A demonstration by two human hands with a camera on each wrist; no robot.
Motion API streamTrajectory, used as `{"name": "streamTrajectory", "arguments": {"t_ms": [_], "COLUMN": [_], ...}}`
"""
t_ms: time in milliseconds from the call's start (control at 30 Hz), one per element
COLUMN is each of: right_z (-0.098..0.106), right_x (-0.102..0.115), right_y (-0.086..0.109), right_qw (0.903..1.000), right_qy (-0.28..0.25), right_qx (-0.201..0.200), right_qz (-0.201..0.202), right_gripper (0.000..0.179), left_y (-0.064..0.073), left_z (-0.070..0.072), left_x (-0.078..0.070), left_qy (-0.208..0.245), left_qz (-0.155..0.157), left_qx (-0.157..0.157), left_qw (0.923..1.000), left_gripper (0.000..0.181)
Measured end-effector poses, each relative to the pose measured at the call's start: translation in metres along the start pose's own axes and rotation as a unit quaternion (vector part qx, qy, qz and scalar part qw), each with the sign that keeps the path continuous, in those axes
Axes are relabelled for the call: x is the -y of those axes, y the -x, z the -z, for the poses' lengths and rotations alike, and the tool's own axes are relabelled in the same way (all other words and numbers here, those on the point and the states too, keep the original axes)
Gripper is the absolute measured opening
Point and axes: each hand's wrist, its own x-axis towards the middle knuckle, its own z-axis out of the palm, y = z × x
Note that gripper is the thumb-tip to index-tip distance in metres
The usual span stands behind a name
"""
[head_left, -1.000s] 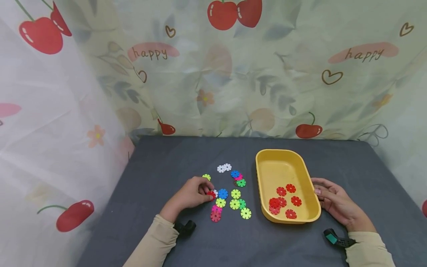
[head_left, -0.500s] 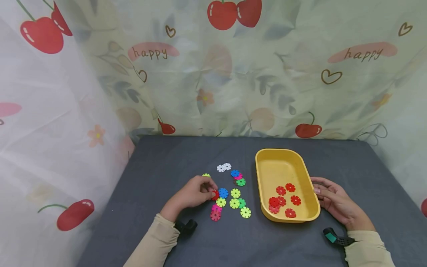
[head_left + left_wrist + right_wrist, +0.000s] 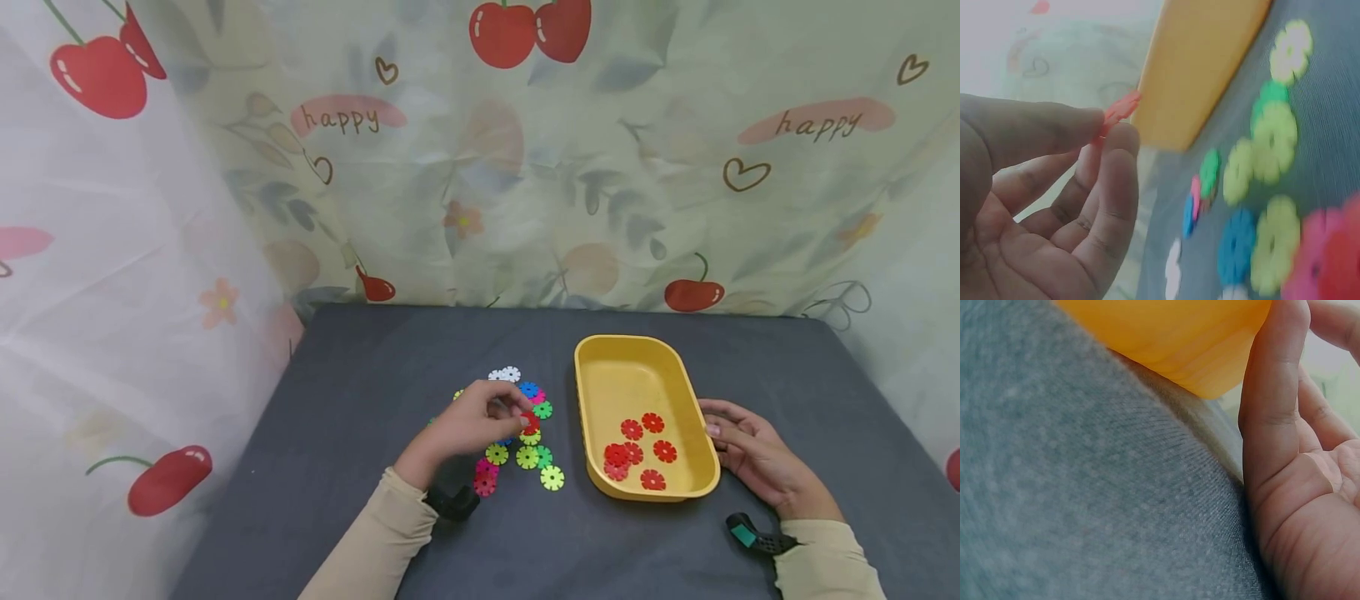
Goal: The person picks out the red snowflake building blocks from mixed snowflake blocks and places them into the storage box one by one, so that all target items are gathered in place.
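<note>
My left hand (image 3: 480, 419) pinches a red notched plastic disc (image 3: 1121, 109) between thumb and fingertips. In the head view it is raised over a spread of coloured discs, covering some of them. Below it lie a blue disc (image 3: 1236, 245), a yellow-green disc (image 3: 552, 477) and a green disc (image 3: 543, 410), among several others. A yellow tray (image 3: 633, 367) stands to the right, with several red discs (image 3: 665, 451) lying towards its near end. Against the tray's right side rests my right hand (image 3: 765, 458), its fingers relaxed and touching the outer wall and rim.
Dark grey cloth covers the table (image 3: 375, 350). Two white discs (image 3: 511, 374) lie at the back of the spread. Behind the table hangs a printed curtain (image 3: 420, 167). Each wrist wears a black band (image 3: 761, 537).
My left hand has lifted and moved right, carrying the red disc from the left of the spread to above its right side. The right hand and the tray have stayed put.
</note>
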Motion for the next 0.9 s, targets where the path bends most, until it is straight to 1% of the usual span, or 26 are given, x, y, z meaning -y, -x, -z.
{"name": "streamTrajectory", "arguments": {"t_ms": [100, 333, 433, 567, 733, 900], "right_z": [0.001, 0.002, 0.002, 0.002, 0.002, 0.003], "right_x": [-0.001, -0.003, -0.002, -0.003, -0.004, -0.002], "right_y": [-0.001, -0.002, -0.001, 0.001, 0.002, 0.0], "right_qw": [1.0, 1.0, 1.0, 1.0, 1.0, 1.0], "right_qy": [-0.002, -0.004, -0.002, -0.001, -0.004, 0.006], "right_qx": [0.003, 0.006, 0.004, 0.002, 0.009, 0.004], "right_qz": [0.002, 0.004, 0.002, -0.003, 0.0, 0.003], "right_gripper": [0.04, 0.04, 0.04, 0.04, 0.04, 0.039], "left_y": [-0.006, -0.023, -0.029, -0.034, -0.039, -0.041], "left_z": [-0.01, -0.037, -0.048, -0.06, -0.07, -0.072], "left_x": [-0.006, -0.015, -0.019, -0.022, -0.027, -0.029], "left_qy": [0.024, 0.076, 0.1, 0.118, 0.13, 0.127], "left_qz": [-0.004, 0.004, 0.001, -0.004, -0.005, -0.004], "left_qx": [-0.002, 0.001, 0.009, 0.023, 0.029, 0.026], "left_qw": [0.9997, 0.9971, 0.995, 0.9928, 0.9911, 0.9915], "left_gripper": [0.013, 0.013, 0.013, 0.015, 0.018, 0.018]}}
